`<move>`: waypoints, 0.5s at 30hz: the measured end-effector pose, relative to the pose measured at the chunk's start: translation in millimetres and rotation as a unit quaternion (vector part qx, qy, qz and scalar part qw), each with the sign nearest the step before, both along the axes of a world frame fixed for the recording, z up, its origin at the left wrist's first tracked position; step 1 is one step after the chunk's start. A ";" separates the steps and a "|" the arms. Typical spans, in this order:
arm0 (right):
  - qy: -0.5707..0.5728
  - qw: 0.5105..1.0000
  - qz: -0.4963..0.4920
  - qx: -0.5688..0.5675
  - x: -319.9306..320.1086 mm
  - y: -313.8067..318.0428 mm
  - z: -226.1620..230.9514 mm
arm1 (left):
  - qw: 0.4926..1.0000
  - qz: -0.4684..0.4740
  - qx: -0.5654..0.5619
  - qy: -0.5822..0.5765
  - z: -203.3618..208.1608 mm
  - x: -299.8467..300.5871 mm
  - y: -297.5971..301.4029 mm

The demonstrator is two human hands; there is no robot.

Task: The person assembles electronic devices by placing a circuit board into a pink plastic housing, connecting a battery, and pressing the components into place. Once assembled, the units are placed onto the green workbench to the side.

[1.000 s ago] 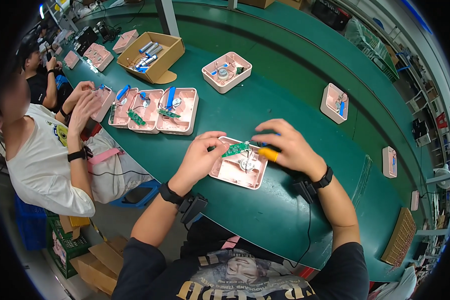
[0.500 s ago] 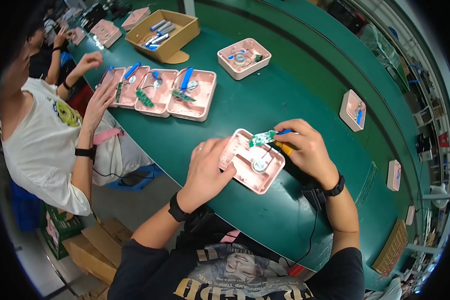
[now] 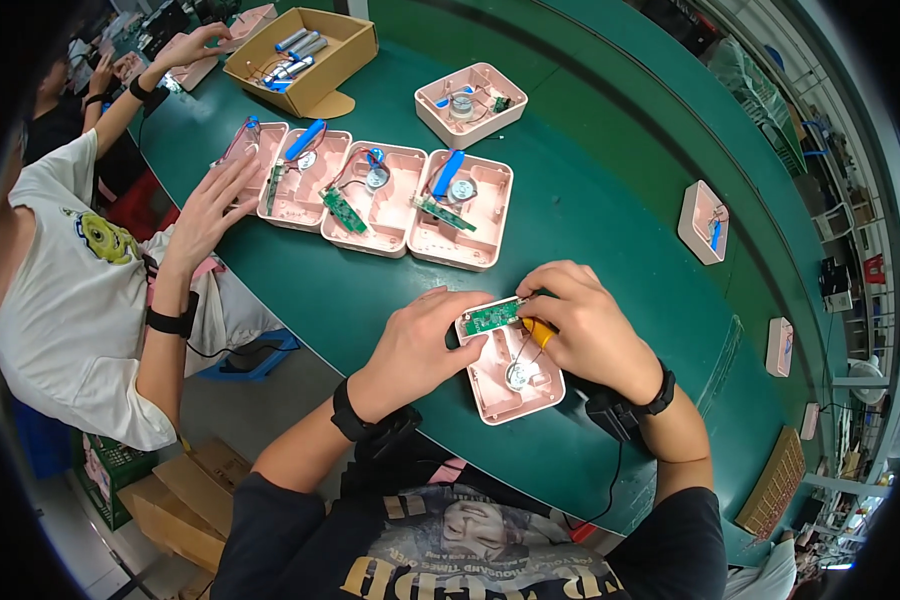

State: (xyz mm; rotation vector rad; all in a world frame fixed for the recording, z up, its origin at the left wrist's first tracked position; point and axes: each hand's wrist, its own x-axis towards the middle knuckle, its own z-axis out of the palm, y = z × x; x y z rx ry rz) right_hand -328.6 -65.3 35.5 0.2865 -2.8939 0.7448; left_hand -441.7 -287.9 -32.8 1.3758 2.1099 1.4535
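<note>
As this circuit board (image 3: 492,318) seems light, stiff and fragile, my right hand (image 3: 592,332) pinches its safer edge, my left hand (image 3: 415,347) the pink housing (image 3: 487,384) beneath.

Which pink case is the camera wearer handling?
The pink case between the left hand and right hand, with a green board at its far end; the other cases lie apart, untouched by these hands.
</note>
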 end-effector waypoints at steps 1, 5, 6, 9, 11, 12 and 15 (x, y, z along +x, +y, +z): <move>0.000 1.000 -0.011 0.014 -2.7 -4.9 -1.7 | 1.000 0.004 -0.008 -0.012 2.0 -2.7 -2.6; 0.005 0.999 -0.026 0.039 -9.9 -16.9 -6.9 | 1.000 0.003 -0.027 -0.007 2.6 -11.3 -8.3; 0.008 0.999 -0.027 0.045 -10.2 -17.7 -7.6 | 0.999 -0.005 -0.028 0.022 1.1 -13.0 -9.3; -0.015 0.999 -0.027 0.023 -12.0 -14.5 -9.4 | 0.997 -0.013 -0.024 0.074 0.1 -14.1 -8.7; -0.026 0.999 -0.027 0.013 -13.3 -12.1 -10.8 | 0.993 -0.012 -0.015 0.119 1.2 -14.7 -7.3; -0.023 0.999 -0.026 0.017 -13.6 -11.1 -11.4 | 0.993 -0.013 -0.014 0.120 1.2 -14.6 -6.9; -0.018 0.999 -0.024 0.024 -13.7 -9.2 -12.9 | 0.989 -0.013 -0.034 0.143 2.2 -13.3 -6.7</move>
